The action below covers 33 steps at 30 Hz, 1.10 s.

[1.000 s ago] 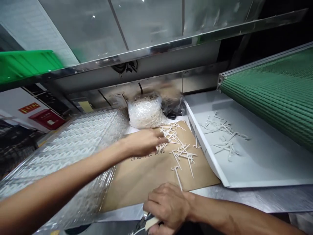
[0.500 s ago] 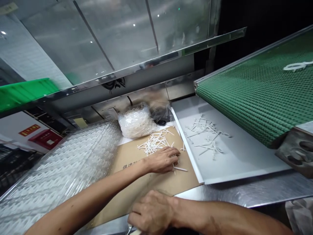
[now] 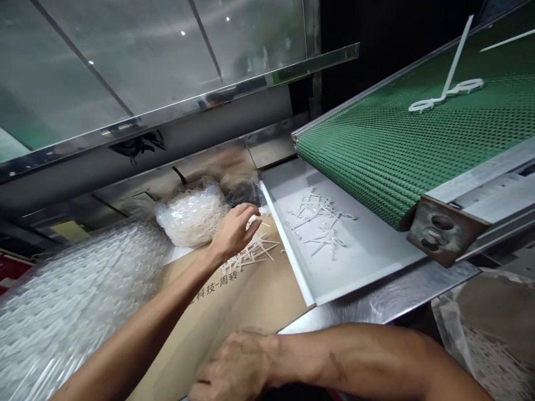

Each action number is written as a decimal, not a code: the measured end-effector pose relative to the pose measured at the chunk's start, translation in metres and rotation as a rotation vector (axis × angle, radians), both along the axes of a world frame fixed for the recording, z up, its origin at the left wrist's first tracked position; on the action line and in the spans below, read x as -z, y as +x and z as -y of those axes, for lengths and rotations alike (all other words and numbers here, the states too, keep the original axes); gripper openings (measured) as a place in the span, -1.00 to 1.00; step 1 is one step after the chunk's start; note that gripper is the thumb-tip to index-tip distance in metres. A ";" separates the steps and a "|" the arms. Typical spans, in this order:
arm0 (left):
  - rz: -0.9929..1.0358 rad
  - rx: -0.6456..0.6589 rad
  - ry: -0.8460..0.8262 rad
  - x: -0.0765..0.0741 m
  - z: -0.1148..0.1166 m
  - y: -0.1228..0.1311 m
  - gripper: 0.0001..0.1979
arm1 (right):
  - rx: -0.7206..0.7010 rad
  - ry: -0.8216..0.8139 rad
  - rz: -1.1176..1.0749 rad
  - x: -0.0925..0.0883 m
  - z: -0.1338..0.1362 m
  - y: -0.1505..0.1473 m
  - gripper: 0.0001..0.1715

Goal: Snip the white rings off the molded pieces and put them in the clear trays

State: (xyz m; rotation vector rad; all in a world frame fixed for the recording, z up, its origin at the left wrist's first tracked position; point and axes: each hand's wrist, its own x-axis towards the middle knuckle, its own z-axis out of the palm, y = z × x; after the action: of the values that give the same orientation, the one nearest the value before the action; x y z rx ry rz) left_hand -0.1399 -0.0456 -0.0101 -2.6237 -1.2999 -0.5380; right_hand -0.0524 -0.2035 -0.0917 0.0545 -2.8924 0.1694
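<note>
White pieces lie piled on cardboard, others ungathered in the tray; left hand, half-curled, overlaps the pile; right hand is curled; neither's hold is discernible.

White is being shown by the sticks, grid-patterned green by the belt, dark-lettered brown by the cardboard.

Single view, from person's head, above near edge of worktop. Faces forward and down, across worktop to far edge and metal panels behind. View rolled: panels' bottom edge slopes up toward right. Close range: right hand nearest, at near edge, cut by lower border; green conveyor cut by right border.
</note>
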 end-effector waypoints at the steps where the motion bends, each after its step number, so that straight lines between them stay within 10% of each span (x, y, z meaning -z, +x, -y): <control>1: 0.014 0.034 0.006 -0.009 -0.003 0.013 -0.78 | -0.006 -0.006 0.011 0.000 -0.001 -0.001 -0.76; 6: -0.307 0.158 -0.207 -0.029 -0.022 0.092 -0.72 | -0.002 -0.034 0.034 0.002 -0.004 -0.003 -0.71; 12: -0.637 0.044 -0.459 0.000 -0.038 0.153 -0.71 | -0.017 -0.099 0.021 -0.006 -0.011 0.002 -0.36; 33: -0.592 0.044 -0.565 -0.018 -0.040 0.144 -0.89 | 0.056 -0.127 0.010 -0.001 -0.012 0.004 -0.21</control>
State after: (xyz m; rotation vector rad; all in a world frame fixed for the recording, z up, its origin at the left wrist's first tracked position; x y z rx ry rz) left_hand 0.0041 -0.0053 0.0075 -2.8759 -1.3139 0.6643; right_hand -0.0487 -0.1915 -0.0909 -0.0493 -2.8818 0.3428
